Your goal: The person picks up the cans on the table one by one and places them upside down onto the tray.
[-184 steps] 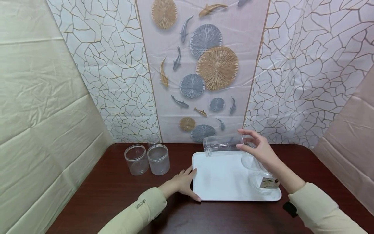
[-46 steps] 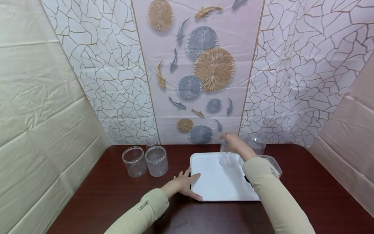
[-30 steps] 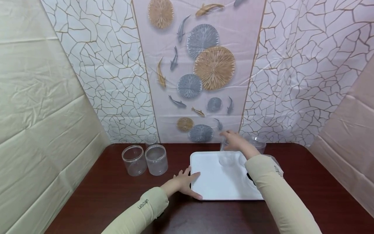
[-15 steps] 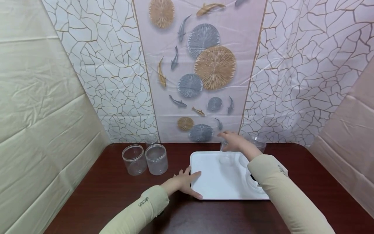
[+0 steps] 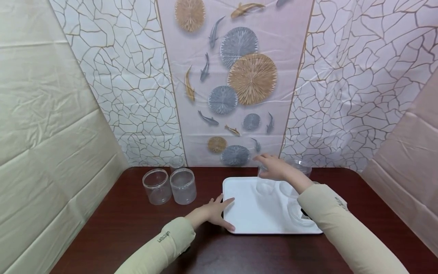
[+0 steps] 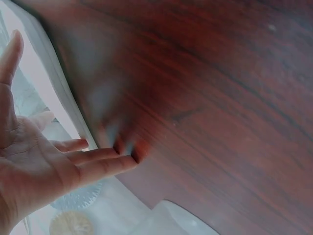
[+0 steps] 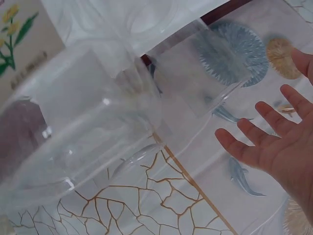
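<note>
My left hand rests at the left edge of the white tray, fingers spread; in the left wrist view its fingertips reach past the tray's side toward the table. Over the back of the tray is my right hand, its fingers loosely spread and holding nothing. A clear jar stands upright just beneath it, partly covered by the hand. Another clear jar stands to its right. A third clear container, nearer the front, is mostly behind my right sleeve; its flower-printed label shows in the right wrist view.
Left of the tray, two wide clear jars stand side by side on the dark wooden table. A narrower clear jar is behind them. A patterned backdrop rises at the table's back edge.
Six seconds ago my right hand held a clear jar sideways above the tray; that jar now stands upright and released. Lately the right forearm has shifted slightly rightward. The left hand has barely moved.
</note>
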Demonstrator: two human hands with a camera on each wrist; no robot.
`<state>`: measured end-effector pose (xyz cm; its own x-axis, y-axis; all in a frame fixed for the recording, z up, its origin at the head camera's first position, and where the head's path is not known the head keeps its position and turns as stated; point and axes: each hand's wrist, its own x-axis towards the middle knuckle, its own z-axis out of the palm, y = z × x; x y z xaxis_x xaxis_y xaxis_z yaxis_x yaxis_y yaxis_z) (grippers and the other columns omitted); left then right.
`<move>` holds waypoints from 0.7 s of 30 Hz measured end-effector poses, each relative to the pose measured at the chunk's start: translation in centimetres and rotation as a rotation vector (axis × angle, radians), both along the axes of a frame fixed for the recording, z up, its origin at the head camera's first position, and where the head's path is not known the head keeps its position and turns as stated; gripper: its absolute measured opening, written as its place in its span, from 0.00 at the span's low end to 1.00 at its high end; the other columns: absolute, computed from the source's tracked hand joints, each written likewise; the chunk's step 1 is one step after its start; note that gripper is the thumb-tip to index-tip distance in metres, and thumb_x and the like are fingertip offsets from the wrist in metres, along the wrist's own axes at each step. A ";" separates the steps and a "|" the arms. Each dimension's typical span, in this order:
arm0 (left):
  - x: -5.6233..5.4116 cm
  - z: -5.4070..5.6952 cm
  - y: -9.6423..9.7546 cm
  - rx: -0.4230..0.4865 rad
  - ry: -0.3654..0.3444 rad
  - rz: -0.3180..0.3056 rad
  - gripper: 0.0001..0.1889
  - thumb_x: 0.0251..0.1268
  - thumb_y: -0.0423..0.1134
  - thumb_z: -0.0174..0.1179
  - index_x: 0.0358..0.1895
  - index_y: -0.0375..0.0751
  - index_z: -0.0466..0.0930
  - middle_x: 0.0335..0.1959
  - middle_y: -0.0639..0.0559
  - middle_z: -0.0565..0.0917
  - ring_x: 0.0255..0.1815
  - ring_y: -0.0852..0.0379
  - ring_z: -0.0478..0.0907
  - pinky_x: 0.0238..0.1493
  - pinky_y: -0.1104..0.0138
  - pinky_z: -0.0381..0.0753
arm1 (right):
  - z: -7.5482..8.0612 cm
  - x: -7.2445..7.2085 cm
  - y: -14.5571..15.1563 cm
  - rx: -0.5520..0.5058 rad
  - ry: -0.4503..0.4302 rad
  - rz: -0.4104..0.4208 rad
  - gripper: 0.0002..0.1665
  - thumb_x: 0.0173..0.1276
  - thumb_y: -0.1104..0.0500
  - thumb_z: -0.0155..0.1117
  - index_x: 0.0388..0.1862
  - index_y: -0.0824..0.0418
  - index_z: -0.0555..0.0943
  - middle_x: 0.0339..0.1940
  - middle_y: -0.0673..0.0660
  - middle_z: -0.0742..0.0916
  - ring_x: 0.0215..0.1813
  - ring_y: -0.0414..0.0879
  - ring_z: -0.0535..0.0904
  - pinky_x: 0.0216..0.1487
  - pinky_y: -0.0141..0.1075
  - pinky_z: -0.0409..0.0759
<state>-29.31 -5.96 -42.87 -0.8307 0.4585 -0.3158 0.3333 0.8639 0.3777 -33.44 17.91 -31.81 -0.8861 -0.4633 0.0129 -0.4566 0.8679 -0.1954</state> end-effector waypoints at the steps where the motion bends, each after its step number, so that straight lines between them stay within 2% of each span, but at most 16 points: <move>1: -0.1 0.0 -0.1 0.011 0.005 -0.005 0.49 0.50 0.59 0.67 0.75 0.57 0.50 0.76 0.39 0.47 0.73 0.30 0.50 0.65 0.39 0.59 | 0.0 0.2 0.1 -0.008 0.017 0.015 0.34 0.64 0.59 0.61 0.68 0.66 0.65 0.65 0.73 0.69 0.64 0.73 0.65 0.60 0.62 0.67; 5: -0.4 -0.1 -0.9 0.040 0.048 -0.031 0.49 0.50 0.59 0.67 0.74 0.55 0.50 0.75 0.37 0.51 0.71 0.31 0.54 0.64 0.41 0.62 | -0.2 1.0 0.8 -0.036 0.099 0.074 0.33 0.63 0.60 0.63 0.66 0.67 0.66 0.62 0.72 0.72 0.62 0.70 0.68 0.59 0.60 0.69; 9: -0.6 -0.3 -1.5 0.054 0.139 -0.069 0.48 0.49 0.59 0.68 0.73 0.53 0.53 0.73 0.38 0.56 0.70 0.35 0.60 0.62 0.42 0.65 | -0.4 1.8 1.2 -0.065 0.163 0.110 0.32 0.62 0.61 0.64 0.65 0.67 0.68 0.60 0.71 0.75 0.61 0.68 0.70 0.58 0.59 0.70; 16: -0.8 -0.3 -2.0 0.057 0.328 -0.145 0.45 0.49 0.60 0.67 0.72 0.54 0.57 0.69 0.43 0.65 0.64 0.43 0.68 0.53 0.48 0.74 | -0.4 3.0 1.3 -0.104 0.224 0.138 0.34 0.62 0.61 0.65 0.66 0.65 0.67 0.60 0.68 0.76 0.60 0.67 0.71 0.56 0.59 0.71; 21: -0.8 0.1 -2.3 0.068 0.413 -0.149 0.44 0.50 0.60 0.67 0.71 0.54 0.59 0.67 0.44 0.68 0.62 0.45 0.70 0.51 0.50 0.76 | -0.3 4.0 1.3 -0.120 0.246 0.163 0.34 0.63 0.60 0.64 0.67 0.64 0.66 0.61 0.67 0.75 0.60 0.66 0.71 0.57 0.58 0.70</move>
